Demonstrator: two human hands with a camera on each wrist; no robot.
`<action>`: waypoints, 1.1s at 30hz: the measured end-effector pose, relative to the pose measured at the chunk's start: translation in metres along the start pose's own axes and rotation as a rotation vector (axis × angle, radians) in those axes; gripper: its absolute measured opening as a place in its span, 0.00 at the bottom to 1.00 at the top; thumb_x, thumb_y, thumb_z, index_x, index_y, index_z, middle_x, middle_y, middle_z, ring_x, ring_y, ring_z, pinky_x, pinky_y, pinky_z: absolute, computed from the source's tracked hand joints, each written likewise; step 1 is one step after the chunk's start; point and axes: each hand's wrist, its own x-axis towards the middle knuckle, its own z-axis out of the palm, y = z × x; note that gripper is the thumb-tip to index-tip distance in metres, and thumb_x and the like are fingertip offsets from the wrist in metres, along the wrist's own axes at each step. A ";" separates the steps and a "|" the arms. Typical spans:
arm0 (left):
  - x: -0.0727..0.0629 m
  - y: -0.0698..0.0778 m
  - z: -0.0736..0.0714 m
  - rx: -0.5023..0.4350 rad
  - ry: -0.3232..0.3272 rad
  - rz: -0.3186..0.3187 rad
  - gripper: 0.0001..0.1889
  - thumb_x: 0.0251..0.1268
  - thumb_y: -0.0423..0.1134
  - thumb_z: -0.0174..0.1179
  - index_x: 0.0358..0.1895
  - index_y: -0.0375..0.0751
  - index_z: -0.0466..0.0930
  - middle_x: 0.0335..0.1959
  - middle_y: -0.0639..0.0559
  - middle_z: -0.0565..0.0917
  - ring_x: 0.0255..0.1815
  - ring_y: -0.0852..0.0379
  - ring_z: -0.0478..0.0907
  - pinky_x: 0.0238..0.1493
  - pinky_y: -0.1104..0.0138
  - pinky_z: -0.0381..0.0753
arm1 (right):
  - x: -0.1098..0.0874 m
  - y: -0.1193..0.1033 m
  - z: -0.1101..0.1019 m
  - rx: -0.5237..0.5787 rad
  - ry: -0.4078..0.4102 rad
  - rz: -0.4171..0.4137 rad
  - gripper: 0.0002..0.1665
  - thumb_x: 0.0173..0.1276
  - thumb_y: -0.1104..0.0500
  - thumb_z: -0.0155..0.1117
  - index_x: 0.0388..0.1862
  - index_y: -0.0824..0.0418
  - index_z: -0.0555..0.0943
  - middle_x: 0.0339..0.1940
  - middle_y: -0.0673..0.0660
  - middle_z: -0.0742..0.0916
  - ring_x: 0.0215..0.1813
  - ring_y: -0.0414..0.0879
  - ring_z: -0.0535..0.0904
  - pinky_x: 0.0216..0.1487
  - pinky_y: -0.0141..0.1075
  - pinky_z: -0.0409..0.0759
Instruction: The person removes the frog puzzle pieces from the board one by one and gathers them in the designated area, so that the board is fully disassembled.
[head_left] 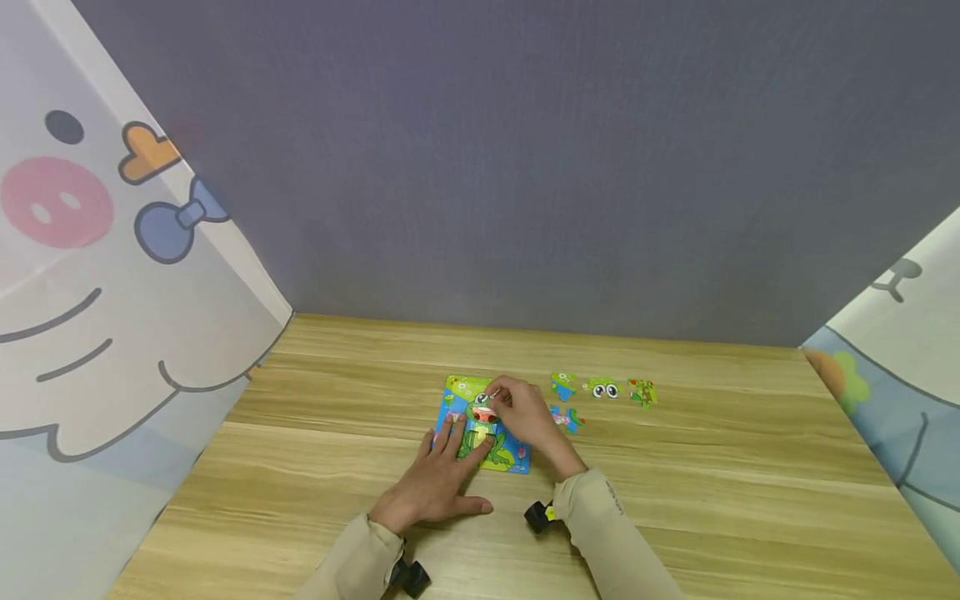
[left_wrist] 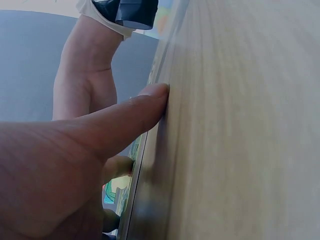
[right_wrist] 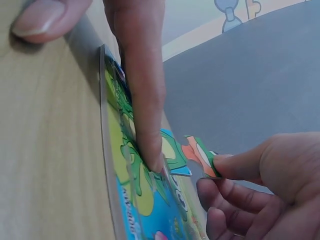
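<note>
Frog puzzle board: located on the bench, around its middle, slightly toward the left edge and set off from the far edge. I inspect by remote feed. Nearest my head view, beige sleeves reach in, with black devices at the cuffs.

Left hand: palm down, fingers spread wide, resting on the near and left parts of the board. Its thumb stands apart at the bench surface, off the board's near edge. By my right wrist view, one straight finger presses on the printed face.

Right hand: narrow, over the board. I record thumb and fingers pinching a frog-mouth piece, coloured orange, white and green, and tilted to the board's face. I cannot tell whether its hidden edges touch the board.

Between the board and the bench's right edge I count four loose pieces. Nearest is a blue-and-pink piece, just beside the right hand. Beyond it, in a row toward the far edge, lie a flowered blue-and-green piece, a green eye piece and a green-and-red piece.

Grey partition rises along the far edge; cartoon panels flank the left and right edges.
</note>
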 end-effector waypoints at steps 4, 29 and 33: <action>-0.001 0.000 0.000 0.003 0.006 0.005 0.46 0.62 0.65 0.62 0.79 0.47 0.58 0.80 0.26 0.45 0.82 0.26 0.41 0.74 0.31 0.52 | 0.002 0.000 0.000 0.051 0.021 0.018 0.05 0.72 0.64 0.62 0.43 0.61 0.84 0.32 0.55 0.86 0.32 0.41 0.80 0.34 0.34 0.78; 0.001 -0.001 0.002 0.023 0.013 0.002 0.47 0.61 0.67 0.61 0.80 0.50 0.56 0.81 0.26 0.46 0.82 0.27 0.41 0.75 0.32 0.52 | -0.024 0.056 -0.100 0.078 0.027 0.044 0.10 0.73 0.65 0.60 0.48 0.70 0.82 0.38 0.64 0.87 0.33 0.42 0.80 0.36 0.33 0.81; 0.000 -0.001 0.002 0.006 0.004 -0.001 0.47 0.61 0.66 0.61 0.80 0.50 0.56 0.81 0.26 0.45 0.82 0.27 0.40 0.75 0.32 0.51 | -0.031 0.069 -0.112 0.068 0.047 0.054 0.11 0.73 0.66 0.60 0.49 0.72 0.82 0.39 0.65 0.87 0.32 0.37 0.79 0.35 0.31 0.79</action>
